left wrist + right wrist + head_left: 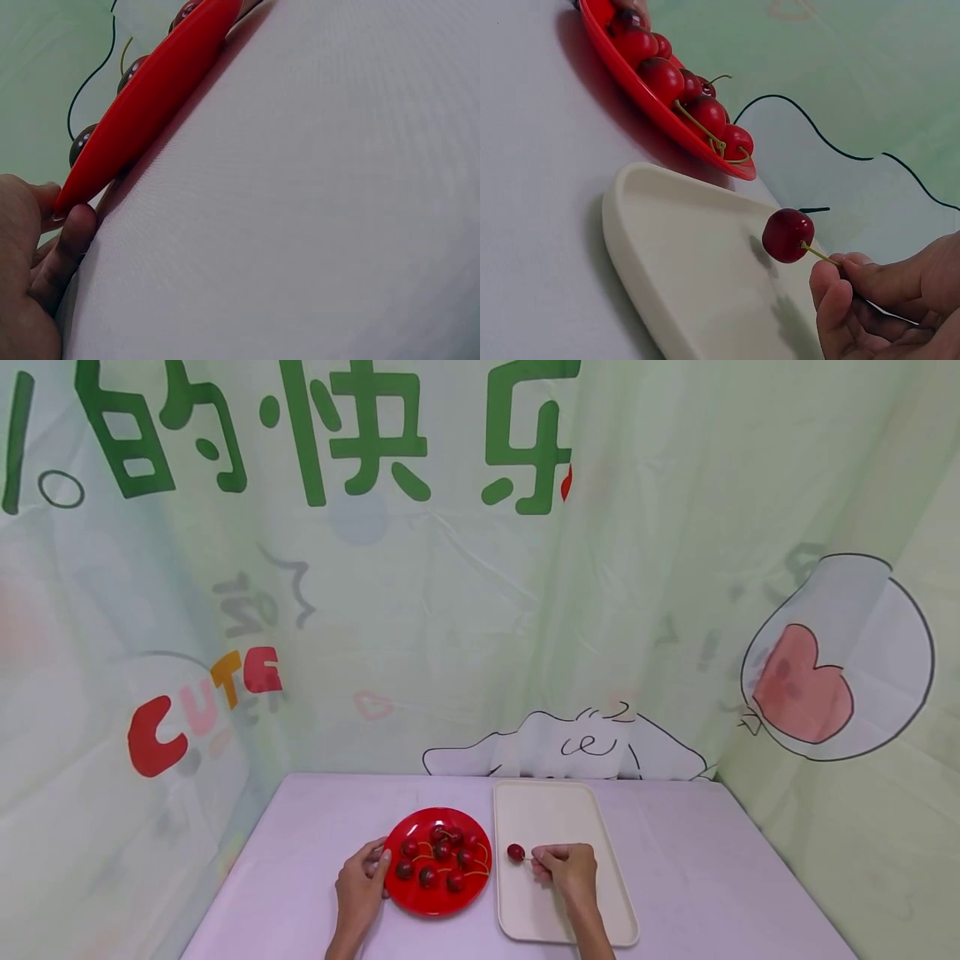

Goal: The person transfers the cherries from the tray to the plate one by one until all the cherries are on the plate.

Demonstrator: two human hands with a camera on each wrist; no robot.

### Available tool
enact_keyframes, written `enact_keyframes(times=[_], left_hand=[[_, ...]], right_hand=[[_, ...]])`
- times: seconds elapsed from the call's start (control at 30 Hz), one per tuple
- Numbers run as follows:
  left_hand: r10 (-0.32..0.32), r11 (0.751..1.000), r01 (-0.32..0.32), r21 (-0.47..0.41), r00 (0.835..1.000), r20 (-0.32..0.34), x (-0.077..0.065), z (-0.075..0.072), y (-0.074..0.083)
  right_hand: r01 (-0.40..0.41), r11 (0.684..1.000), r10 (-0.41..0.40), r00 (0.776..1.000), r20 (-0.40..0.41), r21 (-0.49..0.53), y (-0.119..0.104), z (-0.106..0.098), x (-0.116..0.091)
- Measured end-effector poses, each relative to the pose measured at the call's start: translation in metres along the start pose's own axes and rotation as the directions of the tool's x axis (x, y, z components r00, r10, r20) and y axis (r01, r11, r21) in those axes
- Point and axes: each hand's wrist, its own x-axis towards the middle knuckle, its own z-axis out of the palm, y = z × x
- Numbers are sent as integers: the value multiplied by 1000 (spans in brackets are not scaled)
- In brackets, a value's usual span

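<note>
My right hand (568,870) pinches the thin green stem of a dark red cherry (788,235) between thumb and fingertips. The fruit is over the left part of a cream rectangular tray (551,810), with its shadow showing on the tray in the right wrist view. To the left of the tray is a round red plate (437,906) bearing several cherries (442,850) with stems. My left hand (362,887) grips the plate's left rim, the thumb on top and fingers at the underside, as the left wrist view (64,217) confirms.
Plate and tray stand side by side on a table covered in pale lilac cloth (705,877). Behind and at both sides hangs a light green curtain (465,635) with printed lettering and drawings, meeting the table's back edge.
</note>
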Motion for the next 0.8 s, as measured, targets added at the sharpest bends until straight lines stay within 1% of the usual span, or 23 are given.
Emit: enact_keyframes(times=[0.17, 0.4, 0.8], left_hand=[[-2, 1000, 2, -2, 1000, 0, 0, 0, 0], [-4, 1000, 4, -7, 1000, 6, 0, 0, 0], [-9, 1000, 9, 3, 1000, 6, 1, 2, -3]], right_hand=[[-25, 997, 23, 999, 26, 66, -1, 0, 0], [-22, 998, 21, 1000, 22, 56, -2, 2, 0], [-47, 992, 43, 998, 37, 115, 3, 4, 3]])
